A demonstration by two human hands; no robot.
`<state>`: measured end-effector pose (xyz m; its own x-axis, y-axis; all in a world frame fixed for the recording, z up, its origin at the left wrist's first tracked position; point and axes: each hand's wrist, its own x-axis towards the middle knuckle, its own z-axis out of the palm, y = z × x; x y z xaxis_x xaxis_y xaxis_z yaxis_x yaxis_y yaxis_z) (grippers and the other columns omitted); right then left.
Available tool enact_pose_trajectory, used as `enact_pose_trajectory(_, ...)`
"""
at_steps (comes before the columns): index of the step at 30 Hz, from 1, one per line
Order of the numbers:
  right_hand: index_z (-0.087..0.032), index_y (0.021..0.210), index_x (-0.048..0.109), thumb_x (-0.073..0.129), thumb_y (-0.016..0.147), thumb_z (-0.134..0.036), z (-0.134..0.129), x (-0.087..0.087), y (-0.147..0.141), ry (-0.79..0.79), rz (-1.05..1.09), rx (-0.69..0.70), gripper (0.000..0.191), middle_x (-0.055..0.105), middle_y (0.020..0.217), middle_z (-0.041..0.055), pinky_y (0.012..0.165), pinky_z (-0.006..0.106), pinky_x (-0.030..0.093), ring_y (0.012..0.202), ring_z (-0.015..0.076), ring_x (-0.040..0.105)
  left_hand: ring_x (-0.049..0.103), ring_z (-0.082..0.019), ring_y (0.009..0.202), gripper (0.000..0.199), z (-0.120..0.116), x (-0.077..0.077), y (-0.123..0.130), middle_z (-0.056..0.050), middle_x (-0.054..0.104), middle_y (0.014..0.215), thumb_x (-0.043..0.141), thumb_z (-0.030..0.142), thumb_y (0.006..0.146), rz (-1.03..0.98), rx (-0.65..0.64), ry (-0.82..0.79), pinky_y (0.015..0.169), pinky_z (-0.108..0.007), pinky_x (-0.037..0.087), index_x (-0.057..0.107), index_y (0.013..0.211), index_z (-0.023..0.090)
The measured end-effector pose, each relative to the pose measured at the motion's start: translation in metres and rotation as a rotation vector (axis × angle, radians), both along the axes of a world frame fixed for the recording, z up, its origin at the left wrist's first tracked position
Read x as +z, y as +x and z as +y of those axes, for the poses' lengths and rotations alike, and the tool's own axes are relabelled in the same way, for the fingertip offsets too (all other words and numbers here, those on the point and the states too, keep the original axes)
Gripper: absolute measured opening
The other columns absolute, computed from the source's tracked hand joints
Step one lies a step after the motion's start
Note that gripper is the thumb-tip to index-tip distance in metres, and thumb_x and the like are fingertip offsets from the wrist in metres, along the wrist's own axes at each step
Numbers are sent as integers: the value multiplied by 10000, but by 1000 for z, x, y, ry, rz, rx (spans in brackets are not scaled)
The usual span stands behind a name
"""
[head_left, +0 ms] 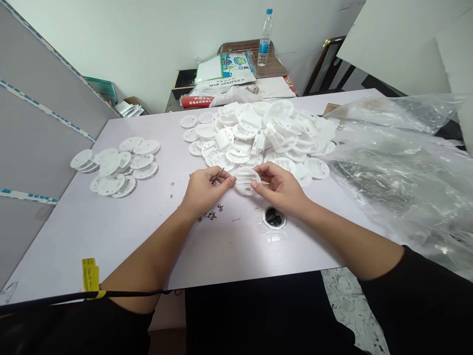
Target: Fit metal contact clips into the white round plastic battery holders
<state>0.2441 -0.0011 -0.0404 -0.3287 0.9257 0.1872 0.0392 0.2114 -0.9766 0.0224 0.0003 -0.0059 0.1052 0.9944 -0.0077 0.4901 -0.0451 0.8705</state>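
Note:
A round white plastic piece [247, 181] is held between my two hands at the middle of the table. My right hand [283, 188] grips its right edge between thumb and fingers. My left hand [206, 190] is closed at its left edge, with a thin dark pointed tool [218, 176] between the fingers; whether a small part is also pinched there is too small to tell. Small metal parts [211, 215] lie on the table below my left hand. A large heap of white plastic pieces [254, 128] is just behind my hands.
More white discs [111, 170] lie in a group on the left. A round black-centred fitting [274, 217] sits in the table [129, 246] near my right wrist. Clear plastic bags [406, 182] cover the right side. A water bottle [264, 39] stands at the back.

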Motion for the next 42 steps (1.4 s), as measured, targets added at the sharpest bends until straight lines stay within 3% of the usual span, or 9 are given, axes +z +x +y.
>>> enact_pose_trajectory(8, -207, 1152, 602, 722, 881, -371, -5, 2, -2, 12, -48, 13, 339, 644, 1112, 93, 816, 371, 613, 1033, 213, 638, 453, -95, 543, 296, 0, -3, 3, -37, 704, 743, 736, 464, 817, 39, 3, 83, 513, -255, 365, 718, 787, 171)
enact_pose_trajectory(14, -204, 1099, 601, 753, 861, -343, -6, 5, -4, 6, 28, 45, 315, 654, 1081, 76, 751, 330, 618, 912, 172, 663, 337, -69, 508, 328, 0, -6, 4, -10, 635, 723, 731, 486, 824, 12, -10, 85, 488, -246, 301, 652, 791, 169)
enact_pose_trajectory(20, -207, 1064, 580, 770, 844, -395, -5, 12, -4, -50, 150, 116, 346, 657, 1060, 77, 810, 358, 615, 977, 197, 671, 492, -107, 650, 311, 1, -6, 5, -27, 623, 866, 698, 468, 862, -112, -113, 43, 571, -242, 395, 592, 911, 180)
enact_pose_trajectory(26, -216, 1051, 595, 779, 831, -429, -4, 16, -6, 7, 160, 14, 358, 679, 1052, 65, 925, 374, 573, 1014, 193, 668, 493, -110, 683, 321, -2, -3, 5, -29, 603, 881, 680, 483, 892, -204, -182, 72, 605, -242, 411, 553, 942, 192)
enact_pose_trajectory(31, -212, 1050, 615, 767, 845, -417, -5, 19, -5, 9, 174, -1, 328, 689, 1035, 61, 909, 357, 579, 1002, 185, 680, 536, -116, 751, 312, -1, -1, 3, -49, 599, 947, 689, 437, 900, -297, -275, 89, 606, -230, 422, 576, 1050, 188)
enact_pose_trajectory(36, -212, 1036, 613, 760, 850, -422, -7, 21, -5, 15, 174, -7, 317, 699, 1057, 70, 895, 363, 586, 1012, 195, 684, 493, -88, 639, 349, -2, -1, 0, -48, 580, 980, 659, 439, 922, -283, -325, 43, 549, -236, 392, 547, 1167, 217)
enact_pose_trajectory(42, -221, 1093, 601, 725, 892, -361, -10, 14, -5, 65, 156, 21, 275, 672, 1061, 66, 801, 320, 586, 1007, 186, 665, 472, -95, 658, 281, -5, -5, 5, -26, 554, 933, 593, 386, 964, -235, -320, 109, 574, -229, 390, 464, 1154, 224)
